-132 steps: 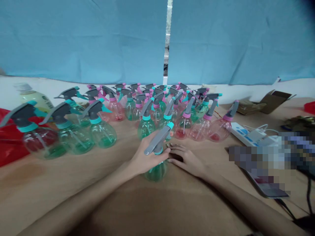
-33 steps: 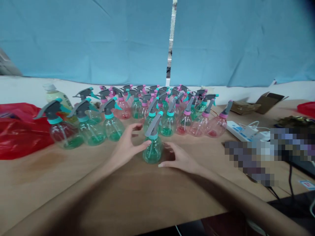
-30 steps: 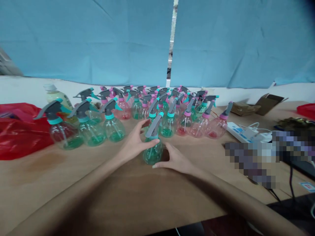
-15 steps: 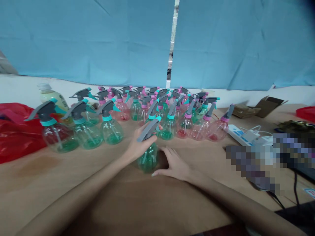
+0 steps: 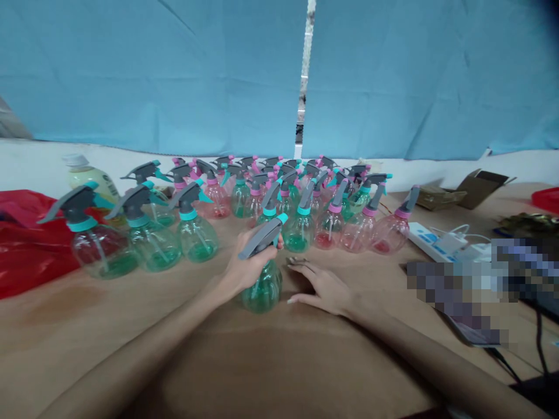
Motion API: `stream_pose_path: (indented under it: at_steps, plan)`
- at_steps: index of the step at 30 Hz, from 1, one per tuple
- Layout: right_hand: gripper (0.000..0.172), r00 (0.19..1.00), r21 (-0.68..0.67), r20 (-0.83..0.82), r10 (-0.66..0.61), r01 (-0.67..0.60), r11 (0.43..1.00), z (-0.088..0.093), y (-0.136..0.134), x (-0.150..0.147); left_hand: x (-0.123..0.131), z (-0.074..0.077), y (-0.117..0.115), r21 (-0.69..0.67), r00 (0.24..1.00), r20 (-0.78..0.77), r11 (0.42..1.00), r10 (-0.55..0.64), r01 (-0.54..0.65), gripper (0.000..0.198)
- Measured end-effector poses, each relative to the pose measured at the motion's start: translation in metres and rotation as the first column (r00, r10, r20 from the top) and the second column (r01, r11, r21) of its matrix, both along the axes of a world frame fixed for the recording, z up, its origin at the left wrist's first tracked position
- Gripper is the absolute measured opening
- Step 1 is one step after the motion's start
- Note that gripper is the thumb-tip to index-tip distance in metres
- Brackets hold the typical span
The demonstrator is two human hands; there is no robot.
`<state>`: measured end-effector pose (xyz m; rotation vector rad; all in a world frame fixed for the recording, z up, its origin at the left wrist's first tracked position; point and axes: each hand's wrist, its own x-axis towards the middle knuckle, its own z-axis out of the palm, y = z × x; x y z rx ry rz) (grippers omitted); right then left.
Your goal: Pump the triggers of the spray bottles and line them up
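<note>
A green spray bottle point(image 5: 262, 290) with a grey trigger head and teal collar stands on the brown table point(image 5: 131, 326) in front of me. My left hand point(image 5: 244, 269) is wrapped round its neck, just under the trigger. My right hand point(image 5: 323, 286) lies flat on the table beside the bottle's right side, fingers stretched out, holding nothing. Behind them stands a crowd of several green and pink spray bottles point(image 5: 301, 201).
Three larger green spray bottles point(image 5: 148, 233) stand at the left, with a red plastic bag point(image 5: 26, 244) and a yellowish bottle point(image 5: 87, 174) behind them. A white power strip point(image 5: 437, 244) with cables and cardboard pieces point(image 5: 463, 189) lie at the right. A blue curtain point(image 5: 174, 70) hangs behind.
My left hand has closed round the neck of the green bottle, which has shifted slightly toward me and to the left. My right hand has come off the bottle's side and flattened on the table.
</note>
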<state>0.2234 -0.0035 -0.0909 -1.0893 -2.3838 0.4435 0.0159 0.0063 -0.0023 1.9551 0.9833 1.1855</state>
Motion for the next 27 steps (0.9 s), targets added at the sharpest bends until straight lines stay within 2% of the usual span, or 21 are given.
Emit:
stream_pose_path:
  at_steps: [7,12,15,27]
  plan:
    - [0.061,1.0,0.044,0.01,0.006,-0.007,0.999,-0.001,0.006,-0.003,0.0,0.001,0.0,-0.002,0.999,-0.04,1.0,0.005,-0.005,0.032]
    - [0.053,1.0,0.07,-0.018,0.0,0.001,0.998,-0.004,0.007,-0.004,0.001,-0.003,-0.001,-0.007,0.999,-0.032,0.999,0.039,-0.04,0.037]
    - [0.049,0.999,0.082,-0.046,0.003,0.001,0.997,-0.006,0.009,-0.004,0.002,-0.002,-0.001,-0.026,1.0,-0.01,1.0,0.014,-0.014,0.041]
    - [0.045,0.997,0.115,-0.073,0.013,-0.005,0.993,-0.01,0.012,-0.002,0.003,-0.001,0.0,-0.039,1.0,-0.001,0.999,0.003,-0.003,0.043]
